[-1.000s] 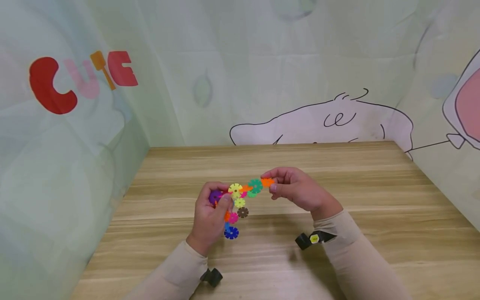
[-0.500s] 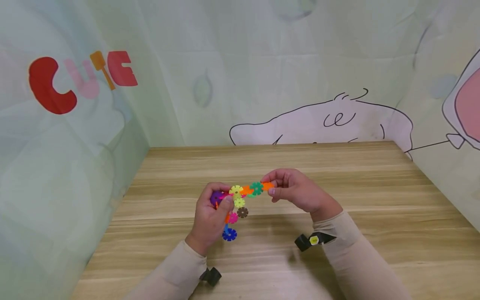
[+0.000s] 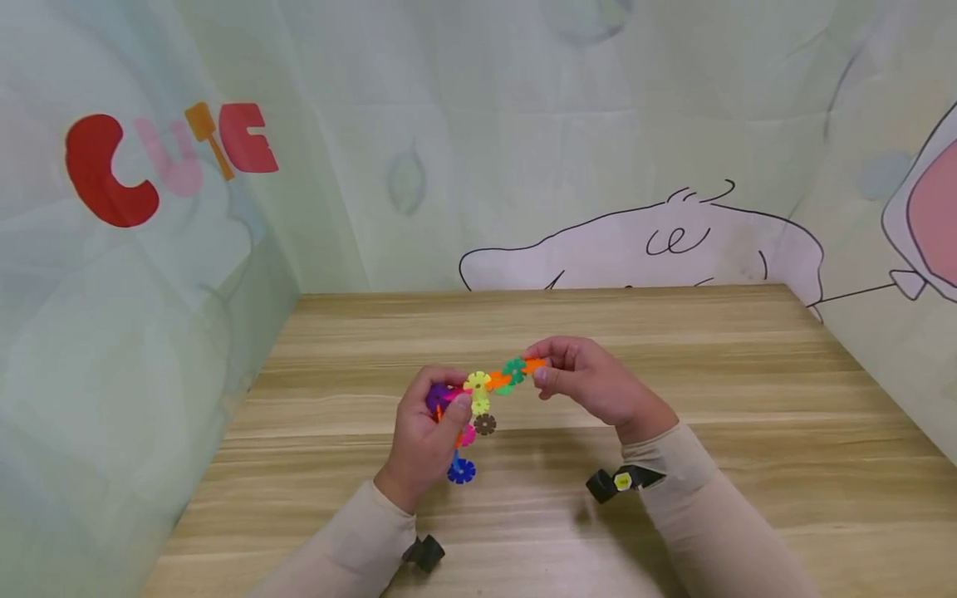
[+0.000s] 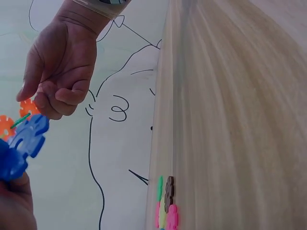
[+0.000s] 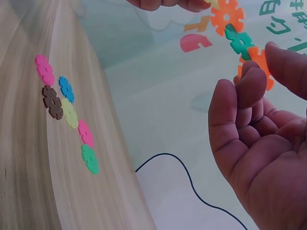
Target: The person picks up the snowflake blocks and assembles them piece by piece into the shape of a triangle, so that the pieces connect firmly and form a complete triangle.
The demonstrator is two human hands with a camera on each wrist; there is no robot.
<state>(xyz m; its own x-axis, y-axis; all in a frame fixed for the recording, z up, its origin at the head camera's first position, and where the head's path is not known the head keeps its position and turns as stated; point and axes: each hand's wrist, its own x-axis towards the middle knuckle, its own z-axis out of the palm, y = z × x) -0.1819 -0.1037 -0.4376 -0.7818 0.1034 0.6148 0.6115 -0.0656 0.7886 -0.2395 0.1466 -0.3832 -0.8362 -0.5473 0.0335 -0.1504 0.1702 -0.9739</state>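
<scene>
Above the wooden table (image 3: 673, 332), I held a chain (image 3: 493, 384) of snap-together plastic discs between both hands. My left hand (image 3: 428, 432) was curled round the purple end of the chain, thumb pressed over it, with more discs hanging below down to a blue disc (image 3: 461, 472). My right hand (image 3: 591, 380) pinched the orange disc (image 3: 532, 365) at the far end between thumb and fingertips, next to a green disc (image 3: 512, 370). The hands stood apart, joined only by the run of yellow, orange and green discs. The chain was off the table, in mid-air in front of the curtain (image 3: 523, 141).

In the wrist views a row of loose discs (image 5: 64, 110) lay along the table's far edge, well apart from my hands; the head view did not show them clearly.

To seat that end disc well, I judged, the slots had to line up squarely. The left grip had to stay firm so the chain did not twist, and the push had to run straight along the chain. A skewed push could pop a neighbouring joint.
</scene>
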